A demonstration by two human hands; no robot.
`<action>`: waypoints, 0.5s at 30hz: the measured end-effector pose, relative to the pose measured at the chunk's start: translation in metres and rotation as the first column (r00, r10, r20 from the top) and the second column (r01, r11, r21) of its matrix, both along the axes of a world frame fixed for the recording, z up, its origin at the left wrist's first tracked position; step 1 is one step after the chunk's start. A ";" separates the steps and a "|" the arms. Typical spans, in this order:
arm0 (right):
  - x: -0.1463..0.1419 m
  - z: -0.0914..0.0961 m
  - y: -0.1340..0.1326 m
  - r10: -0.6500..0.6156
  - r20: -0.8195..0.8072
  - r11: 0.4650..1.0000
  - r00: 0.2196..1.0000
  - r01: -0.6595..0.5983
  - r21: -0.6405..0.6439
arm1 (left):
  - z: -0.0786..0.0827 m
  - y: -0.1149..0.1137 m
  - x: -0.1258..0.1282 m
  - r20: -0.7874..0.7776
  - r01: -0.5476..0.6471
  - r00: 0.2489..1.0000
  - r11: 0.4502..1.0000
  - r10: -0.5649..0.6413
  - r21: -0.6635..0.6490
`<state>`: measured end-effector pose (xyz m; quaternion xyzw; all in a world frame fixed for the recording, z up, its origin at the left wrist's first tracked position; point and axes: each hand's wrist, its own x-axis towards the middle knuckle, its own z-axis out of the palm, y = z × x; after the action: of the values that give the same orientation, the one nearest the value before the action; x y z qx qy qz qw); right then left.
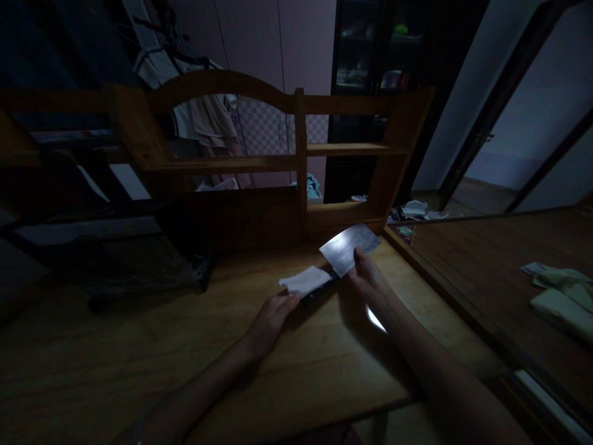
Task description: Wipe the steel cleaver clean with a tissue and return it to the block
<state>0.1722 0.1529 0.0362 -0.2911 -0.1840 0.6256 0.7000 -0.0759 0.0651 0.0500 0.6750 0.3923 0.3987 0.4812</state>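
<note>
A cleaver with a broad shiny blade (348,247) and a dark handle (317,292) is held above the wooden desk (139,358). My right hand (368,278) pinches the lower edge of the blade, fingers closed on it. My left hand (273,318) is closed on a white folded tissue (304,280), which lies against the handle end of the cleaver. Whether the left hand also grips the handle I cannot tell.
A wooden shelf unit (301,154) stands at the back of the desk. Dark objects and plastic wrap (148,266) fill the left. To the right runs a lower wooden surface (500,259) with pale cloth (563,296) on it.
</note>
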 end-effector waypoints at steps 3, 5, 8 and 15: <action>0.001 0.001 0.001 -0.075 -0.066 0.995 0.995 0.070 -0.070 | 0.000 0.000 0.002 0.088 -0.048 0.995 0.999 0.050 -0.026; 0.003 0.003 0.002 -0.129 -0.095 0.988 0.987 0.119 -0.102 | 0.000 0.000 0.002 0.143 -0.065 0.987 0.997 0.072 -0.050; 0.006 0.005 0.004 -0.185 -0.120 0.977 0.975 0.169 -0.131 | -0.001 0.000 0.001 0.196 -0.100 0.974 0.991 0.117 -0.094; 0.020 0.013 0.005 -0.230 -0.136 0.965 0.964 0.208 -0.158 | 0.010 -0.004 0.001 0.122 -0.035 0.992 0.999 0.037 -0.015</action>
<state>0.1926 0.1577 0.0493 -0.3100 -0.0514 0.5761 0.7546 -0.0748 0.0608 0.0603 0.6390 0.3769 0.4453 0.5013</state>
